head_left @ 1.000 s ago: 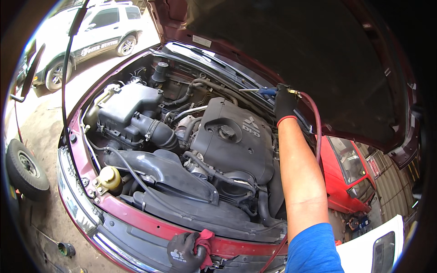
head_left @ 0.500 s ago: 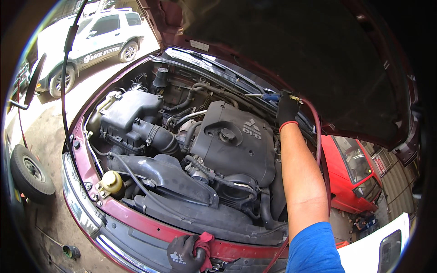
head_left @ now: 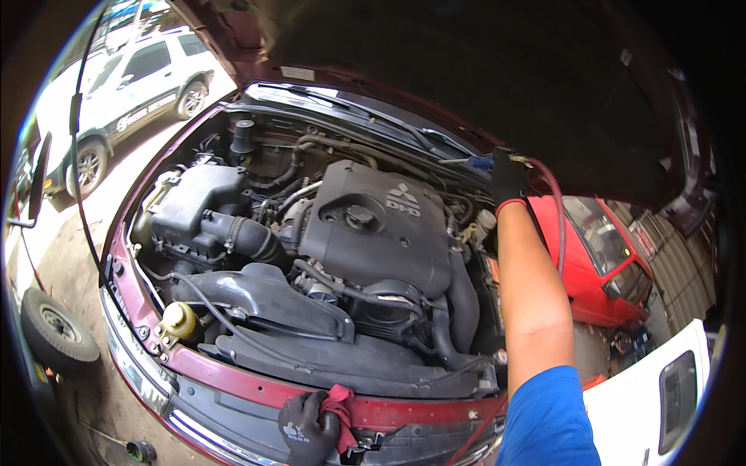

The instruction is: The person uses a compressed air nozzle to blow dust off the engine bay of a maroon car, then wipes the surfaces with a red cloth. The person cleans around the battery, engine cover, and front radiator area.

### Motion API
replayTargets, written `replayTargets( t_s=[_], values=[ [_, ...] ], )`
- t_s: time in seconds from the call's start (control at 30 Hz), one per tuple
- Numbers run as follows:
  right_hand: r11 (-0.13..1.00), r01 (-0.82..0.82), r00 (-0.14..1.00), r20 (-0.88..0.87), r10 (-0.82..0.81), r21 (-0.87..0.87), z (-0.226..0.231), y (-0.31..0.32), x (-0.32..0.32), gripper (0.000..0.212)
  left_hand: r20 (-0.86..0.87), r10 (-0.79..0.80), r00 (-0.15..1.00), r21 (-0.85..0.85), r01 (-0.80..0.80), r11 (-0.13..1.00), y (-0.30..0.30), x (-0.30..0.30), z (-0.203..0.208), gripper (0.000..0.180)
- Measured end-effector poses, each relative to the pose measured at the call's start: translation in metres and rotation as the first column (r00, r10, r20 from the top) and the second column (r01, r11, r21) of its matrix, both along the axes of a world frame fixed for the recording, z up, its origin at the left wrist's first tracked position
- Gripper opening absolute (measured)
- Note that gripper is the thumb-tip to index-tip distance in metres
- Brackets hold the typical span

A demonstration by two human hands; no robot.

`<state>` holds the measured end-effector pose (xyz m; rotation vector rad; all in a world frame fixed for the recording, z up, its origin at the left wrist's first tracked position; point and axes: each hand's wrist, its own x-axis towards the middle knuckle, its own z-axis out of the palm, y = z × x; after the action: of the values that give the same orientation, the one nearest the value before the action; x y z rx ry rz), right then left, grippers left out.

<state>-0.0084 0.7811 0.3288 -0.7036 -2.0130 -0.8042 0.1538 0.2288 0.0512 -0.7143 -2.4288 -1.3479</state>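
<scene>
My right arm, in a blue sleeve, reaches across the right side of an open engine bay. My black-gloved right hand (head_left: 510, 177) is closed around a blue air blow gun (head_left: 479, 162), whose thin nozzle points left near the windscreen base. A red air hose (head_left: 557, 194) runs down from the gun. At the front edge of the car, my gloved left hand (head_left: 305, 427) is closed on a crumpled red cloth (head_left: 338, 409). Between the hands lies the dark plastic engine cover (head_left: 381, 233) with its round filler cap (head_left: 360, 217).
The raised bonnet (head_left: 466, 70) hangs overhead, with a thin prop rod at left. A black air filter box (head_left: 194, 198) and yellowish reservoir (head_left: 179, 319) sit in the bay's left side. Beyond are a white vehicle (head_left: 148, 70), loose tyre (head_left: 59, 326) and red vehicle (head_left: 590, 256).
The view has shifted, so the engine sits further left. My right hand with the blow gun has moved right along the windscreen base, uncovering parts at the bay's right side. My left hand keeps the cloth.
</scene>
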Motion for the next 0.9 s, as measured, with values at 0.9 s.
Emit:
replayTargets(
  t_s=[0.9],
  values=[
    [0.493, -0.563, 0.774, -0.632, 0.033, -0.663, -0.033, -0.295, 0.749, 0.012, 0.014, -0.524, 0.851, 0.204, 0.511, 0.835, -0.015, 0.146, 0.01, 0.019]
  ],
)
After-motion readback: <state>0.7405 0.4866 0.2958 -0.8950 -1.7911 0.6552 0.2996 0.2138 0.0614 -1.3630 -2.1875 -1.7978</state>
